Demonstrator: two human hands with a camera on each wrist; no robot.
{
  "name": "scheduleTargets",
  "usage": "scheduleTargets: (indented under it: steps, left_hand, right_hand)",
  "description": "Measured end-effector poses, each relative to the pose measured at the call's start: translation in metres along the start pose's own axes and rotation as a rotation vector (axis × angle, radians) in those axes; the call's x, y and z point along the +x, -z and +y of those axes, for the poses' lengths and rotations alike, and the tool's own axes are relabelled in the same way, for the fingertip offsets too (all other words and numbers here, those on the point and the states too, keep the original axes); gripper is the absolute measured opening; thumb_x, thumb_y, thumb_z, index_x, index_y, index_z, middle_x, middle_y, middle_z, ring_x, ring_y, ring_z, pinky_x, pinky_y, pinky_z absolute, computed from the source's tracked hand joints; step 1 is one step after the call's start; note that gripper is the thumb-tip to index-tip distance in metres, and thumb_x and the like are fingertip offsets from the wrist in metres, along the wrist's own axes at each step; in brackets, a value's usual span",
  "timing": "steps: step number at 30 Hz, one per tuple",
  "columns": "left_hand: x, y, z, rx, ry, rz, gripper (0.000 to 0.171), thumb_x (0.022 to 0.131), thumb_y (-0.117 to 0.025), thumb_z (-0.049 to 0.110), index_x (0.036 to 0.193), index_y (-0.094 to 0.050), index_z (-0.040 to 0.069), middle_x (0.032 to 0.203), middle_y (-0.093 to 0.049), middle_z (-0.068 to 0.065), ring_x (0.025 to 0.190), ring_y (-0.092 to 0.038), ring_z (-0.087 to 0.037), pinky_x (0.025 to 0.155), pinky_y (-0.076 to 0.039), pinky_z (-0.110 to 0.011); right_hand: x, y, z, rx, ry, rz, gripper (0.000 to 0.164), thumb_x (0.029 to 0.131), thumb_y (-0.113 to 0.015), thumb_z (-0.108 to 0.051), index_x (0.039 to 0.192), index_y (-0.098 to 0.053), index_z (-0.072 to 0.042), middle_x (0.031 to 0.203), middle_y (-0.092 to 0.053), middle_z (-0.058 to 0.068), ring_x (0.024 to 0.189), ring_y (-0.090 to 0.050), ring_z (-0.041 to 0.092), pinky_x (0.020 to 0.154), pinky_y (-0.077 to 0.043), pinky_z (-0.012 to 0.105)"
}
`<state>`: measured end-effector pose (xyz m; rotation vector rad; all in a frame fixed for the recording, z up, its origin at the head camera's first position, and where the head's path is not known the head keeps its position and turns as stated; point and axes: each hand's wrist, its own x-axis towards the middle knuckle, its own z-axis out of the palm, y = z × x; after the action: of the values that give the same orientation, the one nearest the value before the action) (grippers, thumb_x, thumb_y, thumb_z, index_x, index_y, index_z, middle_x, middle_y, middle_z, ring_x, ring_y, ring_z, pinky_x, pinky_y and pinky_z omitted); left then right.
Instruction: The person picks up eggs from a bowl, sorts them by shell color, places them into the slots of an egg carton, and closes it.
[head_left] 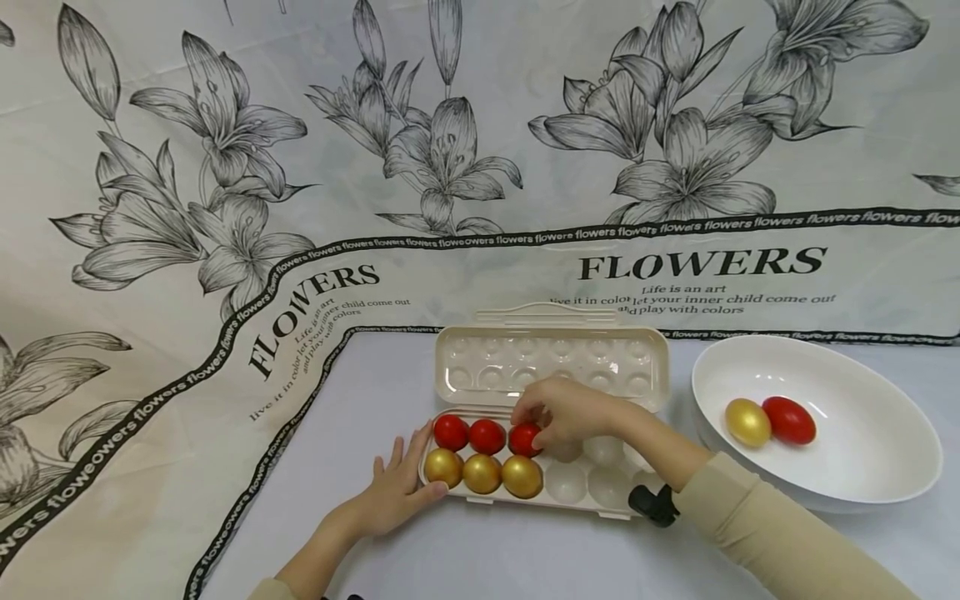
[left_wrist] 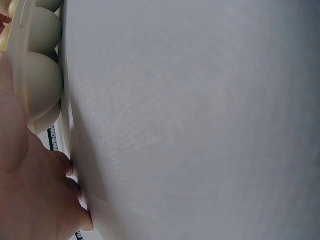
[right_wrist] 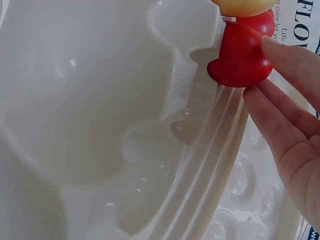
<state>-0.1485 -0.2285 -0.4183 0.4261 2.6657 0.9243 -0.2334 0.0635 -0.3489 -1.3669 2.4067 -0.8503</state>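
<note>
My right hand [head_left: 573, 408] pinches a red egg [head_left: 522, 440] between thumb and fingers, at the third cup of the back row of a cream plastic egg carton [head_left: 540, 504]. In the right wrist view, thumb and fingertips touch opposite sides of this red egg [right_wrist: 240, 57]. Two more red eggs [head_left: 487, 437] sit left of it, and three gold eggs [head_left: 482, 473] fill the front-row cups at the left. My left hand [head_left: 390, 498] rests at the carton's left end, fingers spread and fairly straight, thumb along the front corner. The left wrist view shows the carton's rounded cup undersides [left_wrist: 42, 85].
The carton's lid [head_left: 551, 354] lies folded back behind the cups. A large white bowl [head_left: 870, 417] stands at the right, holding one gold egg [head_left: 747, 422] and one red egg [head_left: 789, 420]. Behind the white tabletop [head_left: 360, 367] hangs a flower-printed cloth [head_left: 487, 275].
</note>
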Motion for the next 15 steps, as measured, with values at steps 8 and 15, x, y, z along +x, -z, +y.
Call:
scheduleTargets:
  steps: [8, 15]
  left_hand:
    - [-0.001, -0.001, -0.001, 0.001, -0.003, 0.005, 0.084, 0.091, -0.048, 0.053, 0.151, 0.000, 0.021, 0.154, -0.008, -0.019, 0.137, 0.009, -0.045, 0.098, 0.009, -0.069]
    - [-0.002, 0.000, -0.001, -0.004, -0.007, 0.000, 0.084, 0.091, -0.048, 0.053, 0.151, 0.001, 0.021, 0.154, -0.007, -0.019, 0.137, 0.010, -0.045, 0.097, 0.010, -0.070]
  right_hand:
    - [-0.005, 0.006, 0.001, 0.099, -0.019, -0.005, 0.026, 0.076, -0.071, 0.001, 0.101, -0.068, -0.002, 0.097, -0.066, 0.005, 0.086, -0.062, 0.020, 0.075, -0.052, 0.028]
    - [-0.010, 0.016, -0.001, 0.136, -0.059, 0.023, 0.028, 0.077, -0.070, 0.000, 0.105, -0.068, -0.003, 0.101, -0.066, 0.006, 0.089, -0.061, 0.021, 0.075, -0.052, 0.029]
